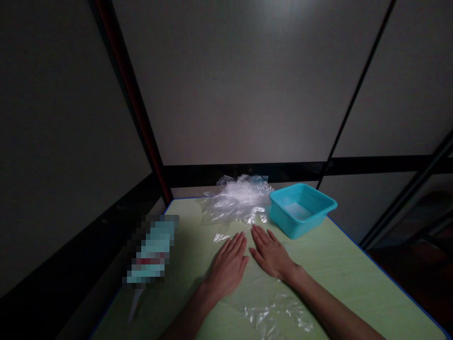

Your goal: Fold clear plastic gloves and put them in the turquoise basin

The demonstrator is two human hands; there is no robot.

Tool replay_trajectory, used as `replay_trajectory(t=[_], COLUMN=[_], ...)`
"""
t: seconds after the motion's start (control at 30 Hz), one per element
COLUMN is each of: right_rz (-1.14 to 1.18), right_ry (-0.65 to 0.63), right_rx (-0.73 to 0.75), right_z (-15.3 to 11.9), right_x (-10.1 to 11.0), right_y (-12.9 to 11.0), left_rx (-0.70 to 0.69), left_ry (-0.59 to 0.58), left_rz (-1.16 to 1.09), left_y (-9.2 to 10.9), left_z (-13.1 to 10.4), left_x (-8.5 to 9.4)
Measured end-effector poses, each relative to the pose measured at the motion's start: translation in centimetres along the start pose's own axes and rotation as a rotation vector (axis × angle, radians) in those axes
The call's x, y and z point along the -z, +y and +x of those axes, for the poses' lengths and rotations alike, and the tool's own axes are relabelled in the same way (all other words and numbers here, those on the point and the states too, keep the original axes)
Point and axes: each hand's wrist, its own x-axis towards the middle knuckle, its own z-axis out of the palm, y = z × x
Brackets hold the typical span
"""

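Note:
A thin clear plastic bag [264, 300] lies spread over the pale green table, its crinkled end toward me. My left hand [229, 264] rests palm down on it, fingers stretched out and pointing away. Just to its right, my right hand [271, 252] also lies flat on the plastic, fingers extended and thumb a little apart. The two hands are close together without touching. Beyond the fingertips sits a crumpled heap of clear plastic bags [240, 198]. Parts of the bag under my palms are hidden.
A turquoise plastic basin [300, 210] stands at the back right of the table [354, 283], with something pale at its bottom. A blurred-out light green item [152, 250] is at the left edge. Grey panels [240, 94] rise behind the table.

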Motion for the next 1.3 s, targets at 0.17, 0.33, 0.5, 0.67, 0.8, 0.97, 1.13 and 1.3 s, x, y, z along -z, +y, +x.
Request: replay_trajectory(t=[0.17,0.33,0.5,0.67,0.8,0.97,1.13,1.3], right_rz=[0.003,-0.002,0.009,0.022,0.031,0.024,0.058,0.084], right_ry=[-0.004,0.003,-0.003,-0.025,-0.031,-0.017,0.052,0.064], right_rx=[0.003,0.004,0.02,0.078,0.113,0.073,0.012,0.078], right_z=[-0.1,-0.1,0.2,0.8,1.0,0.8,-0.7,-4.4], right_x=[0.1,-0.3,-0.5,-0.1,0.0,0.4,1.6,2.1], right_y=[0.2,0.4,0.9,1.3,1.9,3.1,2.0,-2.4], left_rx=[0.053,0.09,0.128,0.141,0.162,0.182,0.182,0.054], left_ry=[-0.026,-0.016,-0.025,0.022,0.037,-0.004,0.029,0.038], left_rz=[0.021,0.045,0.076,0.089,0.091,0.077,0.038,-0.015], left_y=[-0.9,-2.5,-3.8,-3.9,-3.5,-3.3,-2.4,1.3], left_z=[-0.6,-1.5,-2.3,-2.5,-2.5,-2.3,-2.1,-1.7], left_x=[0.5,0.5,0.4,0.1,0.1,0.6,1.7,3.1])
